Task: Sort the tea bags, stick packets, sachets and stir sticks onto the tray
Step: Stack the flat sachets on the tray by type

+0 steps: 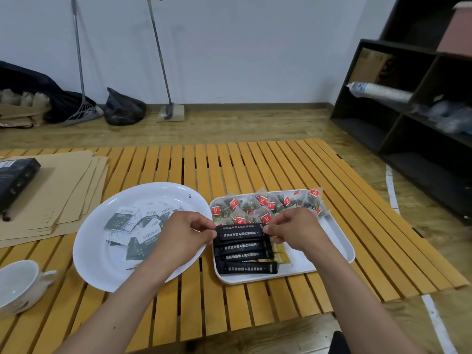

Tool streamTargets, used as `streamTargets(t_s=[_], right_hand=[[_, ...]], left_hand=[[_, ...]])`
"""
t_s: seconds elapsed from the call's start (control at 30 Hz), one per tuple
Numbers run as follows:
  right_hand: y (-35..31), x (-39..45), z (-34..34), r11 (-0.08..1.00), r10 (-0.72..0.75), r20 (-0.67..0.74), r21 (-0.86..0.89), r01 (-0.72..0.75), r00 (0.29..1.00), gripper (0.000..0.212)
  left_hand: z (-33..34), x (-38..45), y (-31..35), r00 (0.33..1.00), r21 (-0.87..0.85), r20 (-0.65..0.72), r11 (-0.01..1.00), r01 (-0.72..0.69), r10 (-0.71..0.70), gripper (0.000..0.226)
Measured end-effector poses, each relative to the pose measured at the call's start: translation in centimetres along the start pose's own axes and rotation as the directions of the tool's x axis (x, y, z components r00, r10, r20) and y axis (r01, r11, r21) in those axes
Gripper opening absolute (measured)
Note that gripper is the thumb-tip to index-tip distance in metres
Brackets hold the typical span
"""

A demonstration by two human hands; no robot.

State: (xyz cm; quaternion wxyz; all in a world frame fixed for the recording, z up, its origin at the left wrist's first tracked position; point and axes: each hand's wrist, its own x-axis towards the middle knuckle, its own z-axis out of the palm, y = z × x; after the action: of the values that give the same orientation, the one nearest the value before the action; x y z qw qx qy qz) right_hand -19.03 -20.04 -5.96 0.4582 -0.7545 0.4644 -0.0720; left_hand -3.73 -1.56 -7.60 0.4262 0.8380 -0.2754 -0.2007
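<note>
A white rectangular tray (339,241) lies on the slatted table. Along its far side sit several pyramid tea bags (265,204) with red tags. Several black stick packets (242,247) lie in a row on its near left part, over yellow packets (281,254). My left hand (182,235) pinches the left ends of the top black sticks, and my right hand (293,229) pinches their right ends. A round white plate (92,251) to the left holds several white and grey sachets (135,226). A thin stir stick (132,267) pokes out beneath my left wrist.
A white cup (20,284) stands at the near left table edge. Brown paper sheets (63,195) with a black box (15,180) on them lie far left. A dark shelf unit (408,118) stands at the right; brooms and bags lean by the wall.
</note>
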Motion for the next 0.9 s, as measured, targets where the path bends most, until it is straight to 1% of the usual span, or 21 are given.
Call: streamTargets(t_s=[0.13,0.23,0.33,0.43,0.5,0.57,0.6,0.67,0.73,0.8,0.87,0.9], right_hand=[[-0.2,-0.1,-0.1,0.999,-0.023,-0.047,-0.028,0.021,0.999,0.013],[-0.5,-0.4,0.1,0.994,-0.112,-0.106,0.005,0.113,0.988,0.011],[-1.3,-1.0,0.9,0.974,-0.218,-0.118,0.039,0.224,0.969,0.011],[-2.5,-1.7,2.4,0.95,-0.307,-0.078,0.035,0.311,0.948,0.01],[-3.2,-2.1,3.7,0.931,-0.364,-0.046,0.01,0.364,0.93,0.01],[-3.9,-2.2,5.1,0.911,-0.411,-0.014,-0.049,0.41,0.912,0.012],[-4.2,-2.3,5.8,0.901,-0.429,0.007,-0.068,0.429,0.903,0.015],[-4.9,-2.4,7.3,0.881,-0.463,0.057,-0.084,0.466,0.885,0.028],[-5.8,-2.3,8.8,0.836,-0.515,0.095,-0.163,0.524,0.852,0.043],[-7.1,-2.1,10.4,0.743,-0.58,0.139,-0.313,0.592,0.802,0.056],[-8.4,-1.6,12.0,0.629,-0.603,0.209,-0.468,0.621,0.769,0.063],[-8.9,-1.3,12.8,0.573,-0.592,0.242,-0.545,0.612,0.769,0.064]], left_hand=[[-0.4,-0.2,0.1,1.0,0.006,-0.024,1.0,0.015,-0.015,0.006],[-1.9,0.1,-0.1,0.995,0.027,-0.094,0.999,0.018,-0.016,0.011],[-4.3,0.6,-1.2,0.984,0.143,-0.178,0.99,0.022,0.003,0.017],[-6.5,0.9,-3.2,0.976,0.27,-0.22,0.96,0.072,-0.012,0.024],[-7.6,1.2,-4.7,0.971,0.353,-0.234,0.927,0.125,-0.041,0.036],[-8.5,1.5,-5.6,0.967,0.39,-0.241,0.905,0.169,-0.077,0.057],[-8.9,1.6,-5.9,0.967,0.377,-0.239,0.91,0.175,-0.087,0.068],[-9.3,1.7,-6.1,0.975,0.322,-0.199,0.933,0.162,-0.101,0.089],[-9.2,1.6,-6.1,0.983,0.302,-0.113,0.937,0.174,-0.146,0.11],[-9.1,1.8,-6.3,0.982,0.367,-0.063,0.911,0.189,-0.179,0.122],[-9.2,2.1,-6.7,0.978,0.404,-0.072,0.891,0.208,-0.195,0.121],[-9.4,2.2,-6.8,0.975,0.402,-0.083,0.889,0.221,-0.205,0.117]])
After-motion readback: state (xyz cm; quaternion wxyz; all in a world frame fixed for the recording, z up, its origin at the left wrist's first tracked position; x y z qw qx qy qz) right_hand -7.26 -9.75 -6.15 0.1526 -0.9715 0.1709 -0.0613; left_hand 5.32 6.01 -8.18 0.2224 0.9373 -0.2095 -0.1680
